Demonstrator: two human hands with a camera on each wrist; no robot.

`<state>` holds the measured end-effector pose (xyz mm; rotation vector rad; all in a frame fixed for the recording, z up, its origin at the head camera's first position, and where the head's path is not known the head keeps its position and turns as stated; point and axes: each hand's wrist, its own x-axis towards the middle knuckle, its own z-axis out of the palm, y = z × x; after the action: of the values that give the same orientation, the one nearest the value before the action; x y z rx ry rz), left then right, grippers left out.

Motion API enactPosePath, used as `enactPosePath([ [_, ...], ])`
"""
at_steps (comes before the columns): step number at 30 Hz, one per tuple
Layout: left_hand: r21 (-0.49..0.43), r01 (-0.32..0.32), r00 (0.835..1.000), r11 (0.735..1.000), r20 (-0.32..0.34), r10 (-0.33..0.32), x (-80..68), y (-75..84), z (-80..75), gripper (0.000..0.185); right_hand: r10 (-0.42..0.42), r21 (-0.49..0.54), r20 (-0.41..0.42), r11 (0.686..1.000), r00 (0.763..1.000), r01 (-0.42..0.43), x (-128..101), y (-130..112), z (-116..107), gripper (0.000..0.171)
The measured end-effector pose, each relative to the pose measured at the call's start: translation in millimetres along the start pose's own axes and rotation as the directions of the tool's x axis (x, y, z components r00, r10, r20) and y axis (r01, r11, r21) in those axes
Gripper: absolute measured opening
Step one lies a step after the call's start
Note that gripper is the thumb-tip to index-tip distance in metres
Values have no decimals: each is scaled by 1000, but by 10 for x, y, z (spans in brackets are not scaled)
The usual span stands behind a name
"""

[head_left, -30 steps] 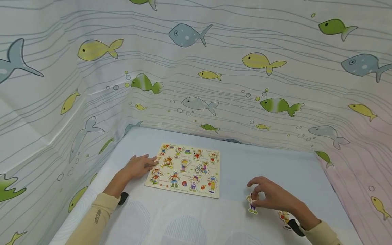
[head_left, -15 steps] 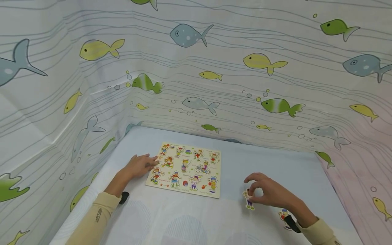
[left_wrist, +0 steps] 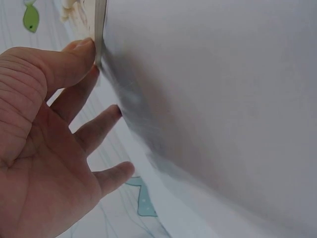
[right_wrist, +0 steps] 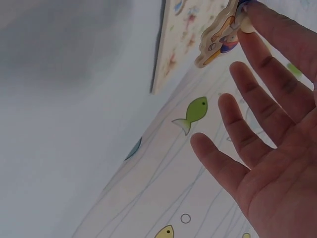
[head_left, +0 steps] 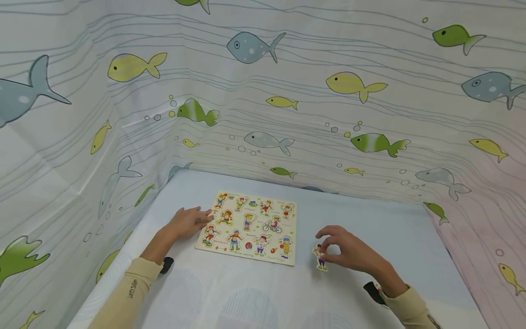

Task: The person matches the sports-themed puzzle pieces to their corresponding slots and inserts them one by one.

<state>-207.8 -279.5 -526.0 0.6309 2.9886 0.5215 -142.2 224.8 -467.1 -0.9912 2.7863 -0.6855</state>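
Note:
A pale wooden peg puzzle board [head_left: 236, 219] printed with sporty children lies on the table. My left hand [head_left: 186, 222] touches its left edge. In the left wrist view, thumb and forefinger are at the board's edge [left_wrist: 100, 25], the other fingers spread. Right of the board, my right hand [head_left: 349, 249] pinches a puzzle piece [head_left: 319, 258], a child figure in purple trousers, between thumb and fingertips. The right wrist view shows the piece [right_wrist: 213, 47] side-on with a small round knob at the fingertips; the remaining fingers are extended.
Another puzzle piece [head_left: 385, 306] lies by the right wrist, mostly covered by the wrist's black strap. A pale blue-white cloth [head_left: 246, 297] covers the table. Fish-printed curtains [head_left: 263, 114] rise behind and on both sides.
My right hand has carried the pinched puzzle piece leftward and slightly away from me, nearer the board. The right wrist now hides most of the other piece. My left hand stays put.

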Motion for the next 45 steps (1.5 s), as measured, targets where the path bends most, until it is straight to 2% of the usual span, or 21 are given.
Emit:
enactPosePath([
  [9,14,0,1000,1000,-8,0,12,-18,-9,32,-32,15,-54,999,998,33,268,-76,101,12],
  [24,0,3,1000,1000,-2,-3,15,-29,-17,33,-83,-15,-43,997,996,82,801,-256,344,11],
  [33,-11,5,1000,1000,5,-5,23,-5,-6,34,-19,-10,-2,1000,1000,19,1088,-340,583,10],
  [41,3,3,1000,1000,10,-3,35,-9,-4,34,-14,-21,4,1000,1000,15,1246,-430,740,15],
  [45,2,3,1000,1000,9,-3,31,-12,-12,33,-11,-74,11,997,1000,12,1310,-458,809,16],
])
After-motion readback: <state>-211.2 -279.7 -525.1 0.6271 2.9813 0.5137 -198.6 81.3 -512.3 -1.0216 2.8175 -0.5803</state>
